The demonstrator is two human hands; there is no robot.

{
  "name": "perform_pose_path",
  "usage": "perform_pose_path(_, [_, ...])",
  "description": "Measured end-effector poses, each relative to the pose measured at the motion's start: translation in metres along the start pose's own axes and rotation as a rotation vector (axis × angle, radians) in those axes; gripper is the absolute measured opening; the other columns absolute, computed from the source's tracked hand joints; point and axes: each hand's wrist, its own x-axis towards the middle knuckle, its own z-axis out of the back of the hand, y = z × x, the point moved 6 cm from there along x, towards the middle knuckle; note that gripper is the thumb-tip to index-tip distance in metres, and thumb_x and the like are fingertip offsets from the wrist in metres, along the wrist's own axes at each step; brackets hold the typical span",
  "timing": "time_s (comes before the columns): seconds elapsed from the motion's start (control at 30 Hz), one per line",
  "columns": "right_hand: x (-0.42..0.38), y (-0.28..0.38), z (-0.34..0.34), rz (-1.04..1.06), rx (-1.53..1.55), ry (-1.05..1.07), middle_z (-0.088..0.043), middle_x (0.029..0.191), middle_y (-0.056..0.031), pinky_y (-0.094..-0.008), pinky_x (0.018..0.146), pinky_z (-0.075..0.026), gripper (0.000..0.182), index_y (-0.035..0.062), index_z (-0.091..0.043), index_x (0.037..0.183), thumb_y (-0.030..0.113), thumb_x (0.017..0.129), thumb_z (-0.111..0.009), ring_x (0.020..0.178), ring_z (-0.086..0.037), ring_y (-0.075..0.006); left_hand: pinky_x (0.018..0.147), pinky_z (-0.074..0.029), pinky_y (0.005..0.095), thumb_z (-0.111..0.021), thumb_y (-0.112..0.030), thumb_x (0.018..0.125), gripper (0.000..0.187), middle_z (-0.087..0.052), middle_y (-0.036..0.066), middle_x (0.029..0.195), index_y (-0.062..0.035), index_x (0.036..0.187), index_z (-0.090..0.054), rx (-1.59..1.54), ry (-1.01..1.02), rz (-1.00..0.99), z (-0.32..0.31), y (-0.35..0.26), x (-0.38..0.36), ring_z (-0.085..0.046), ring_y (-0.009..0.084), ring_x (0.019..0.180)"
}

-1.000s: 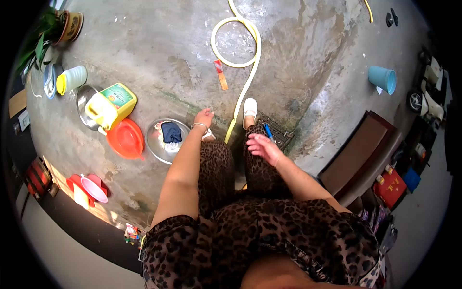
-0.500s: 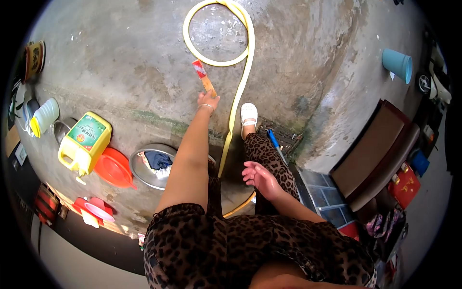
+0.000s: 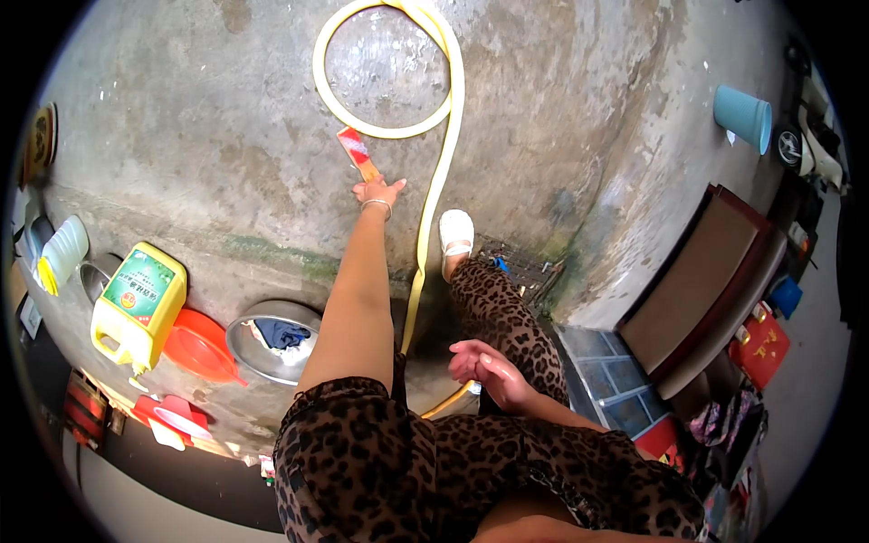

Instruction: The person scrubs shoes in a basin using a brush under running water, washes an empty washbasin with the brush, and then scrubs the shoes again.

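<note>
My left hand (image 3: 378,190) reaches out low over the concrete floor and grips the handle of a brush (image 3: 356,152) with a tan handle and a red-and-white head. The brush head points away from me, near a loop of yellow hose (image 3: 438,185). Part of the handle is hidden by my fingers. My right hand (image 3: 496,373) hangs in front of my leg with loosely curled fingers and nothing in it. A white shoe (image 3: 457,232) on my foot stands just right of the hose.
To the left are a yellow jug (image 3: 136,308), a red basin (image 3: 201,348) and a metal basin (image 3: 249,344) with dark cloth inside. On the right stand a light blue bucket (image 3: 742,119) and a brown padded seat (image 3: 692,281). A grate (image 3: 534,271) lies beside my foot.
My left hand and the brush have shifted slightly left, and the brush has tilted further left. My right hand has dropped a little, its fingers more curled. The view has also shifted.
</note>
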Motion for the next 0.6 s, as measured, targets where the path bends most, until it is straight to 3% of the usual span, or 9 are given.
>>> perform_pose_path(0.07, [0.001,-0.003,0.001,-0.011,0.001,0.004,-0.055,0.102,-0.0056,-0.0295,0.084,-0.038,0.044,0.0047,-0.043,0.123,0.035,0.091,-0.041,0.095,-0.053,-0.0155,0.096,-0.036,0.0334,-0.077,-0.045,0.061,0.082,-0.026,0.022,0.133,-0.0009,0.124,-0.048,-0.279,-0.013,0.038,-0.009,0.008,0.012,-0.043,0.0315,0.109])
perform_pose_path(0.17, [0.003,-0.002,-0.002,-0.009,-0.025,0.002,-0.055,0.101,-0.0057,-0.0293,0.084,-0.039,0.043,0.0054,-0.044,0.123,0.036,0.092,-0.039,0.094,-0.053,-0.0157,0.09,-0.041,0.0314,-0.079,-0.035,0.063,0.076,-0.043,0.022,0.124,0.0066,0.119,-0.049,-0.203,-0.116,-0.044,0.008,-0.009,-0.006,-0.054,0.027,0.096])
perform_pose_path(0.27, [0.005,0.001,-0.009,-0.019,-0.047,-0.017,-0.056,0.1,-0.0051,-0.0284,0.082,-0.039,0.042,0.0062,-0.045,0.121,0.036,0.093,-0.038,0.092,-0.053,-0.0147,0.088,-0.043,0.0319,-0.079,-0.022,0.065,0.065,-0.054,0.02,0.115,0.0021,0.119,-0.053,-0.651,-0.085,-0.088,0.008,0.005,-0.003,-0.055,0.024,0.102])
perform_pose_path(0.33, [0.008,-0.001,-0.011,-0.043,-0.044,-0.027,-0.056,0.098,-0.0043,-0.0279,0.081,-0.039,0.041,0.0068,-0.045,0.12,0.037,0.092,-0.038,0.09,-0.053,-0.0139,0.084,-0.046,0.0293,-0.077,-0.015,0.067,0.053,-0.062,0.016,0.104,0.002,0.113,-0.057,-0.704,-0.143,-0.14,0.012,0.018,-0.011,-0.059,0.0191,0.094])
perform_pose_path(0.4, [0.008,-0.006,-0.014,-0.071,-0.031,-0.041,-0.057,0.096,-0.0033,-0.0275,0.078,-0.04,0.04,0.0079,-0.047,0.118,0.038,0.092,-0.039,0.088,-0.054,-0.0127,0.079,-0.048,0.0282,-0.075,-0.009,0.069,0.043,-0.064,0.014,0.101,0.0017,0.108,-0.061,-0.63,-0.16,-0.169,0.041,0.012,-0.062,-0.06,0.0172,0.088])
perform_pose_path(0.47, [0.011,-0.019,-0.012,-0.128,-0.014,-0.055,-0.057,0.096,-0.0023,-0.028,0.077,-0.041,0.04,0.0103,-0.048,0.116,0.041,0.091,-0.042,0.086,-0.054,-0.0122,0.074,-0.049,0.0268,-0.065,0.004,0.072,0.032,-0.065,0.008,0.093,0.0007,0.104,-0.063,-0.793,-0.119,-0.238,0.047,0.027,-0.094,-0.06,0.0146,0.081])
perform_pose_path(0.6, [0.008,-0.044,-0.005,-0.197,-0.048,-0.08,-0.061,0.098,-0.0009,-0.0284,0.075,-0.044,0.041,0.0128,-0.049,0.118,0.043,0.091,-0.041,0.086,-0.057,-0.0124,0.069,-0.048,0.0253,-0.059,0.007,0.074,0.025,-0.065,0.004,0.09,-0.0008,0.097,-0.064,-0.878,0.025,-0.326,0.084,0.031,-0.212,-0.059,0.0119,0.079])
